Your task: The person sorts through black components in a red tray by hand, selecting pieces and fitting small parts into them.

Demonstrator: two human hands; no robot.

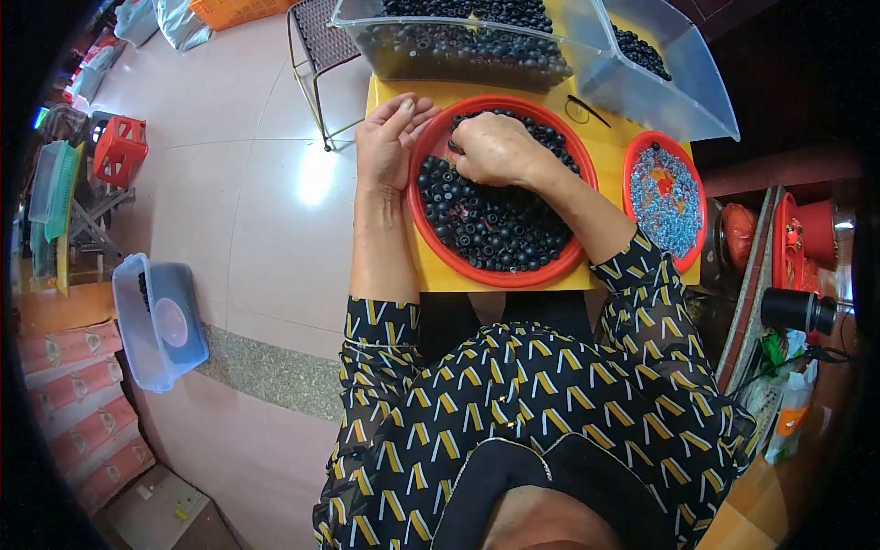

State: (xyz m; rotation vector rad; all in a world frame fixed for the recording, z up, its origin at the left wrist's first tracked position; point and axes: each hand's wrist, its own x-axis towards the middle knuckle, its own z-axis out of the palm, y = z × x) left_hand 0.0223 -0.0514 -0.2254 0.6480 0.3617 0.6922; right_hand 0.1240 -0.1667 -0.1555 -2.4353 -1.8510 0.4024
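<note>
Left hand (390, 137) at the left rim of the round red tray (513, 279), fingers curled inward, thumb laid toward them; cannot tell whether anything is pinched there. Right hand (497, 151) over the tray's upper part, knuckles up, fingers bent down among small round black pieces (500, 225); fingertips partly hidden, so a grip cannot be confirmed. Pieces heap thickly across the tray, with reddish bottom showing near the upper left. Work surface: yellow table (610, 151), its near edge just before the person's lap. Smaller red tray (629, 188) on its right side, spread with shiny bluish bits (674, 220). Far edge carries a clear bin (440, 71) of more black pieces; second clear bin (683, 105) beside it, tilted, fewer pieces inside. Thin dark stick (588, 111) lies between bins and trays. Room: pale pinkish tile floor (284, 211), glare patch, speckled strip (266, 371) crossing it. Woven-seat stool (325, 37) beyond the table's left corner; red plastic stool (120, 151) and bluish tub (183, 275) farther left. Black cylinder (797, 310) on the right.
</note>
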